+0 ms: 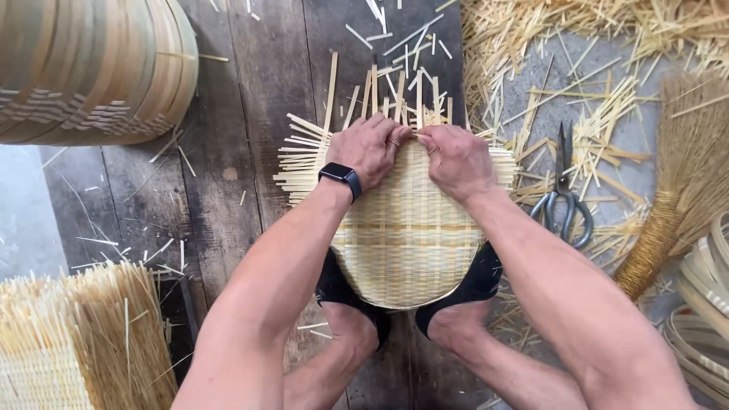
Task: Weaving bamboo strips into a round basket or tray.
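A round woven bamboo mat [406, 235] lies on the dark wooden boards between my two feet in black shoes. Loose strip ends [304, 156] stick out from its far and left edges. My left hand [367, 148], with a black watch on the wrist, presses on the far rim and pinches strips there. My right hand [456, 158] sits right beside it, fingers closed on strips at the same rim. The thumbs of both hands nearly meet.
A stack of woven bamboo baskets [91, 68] stands at the top left. Scissors [563, 193] lie on the right among cut bamboo scraps [577, 45]. A straw broom [680, 197] lies further right, bamboo hoops [702, 304] at the right edge, another woven piece [76, 338] bottom left.
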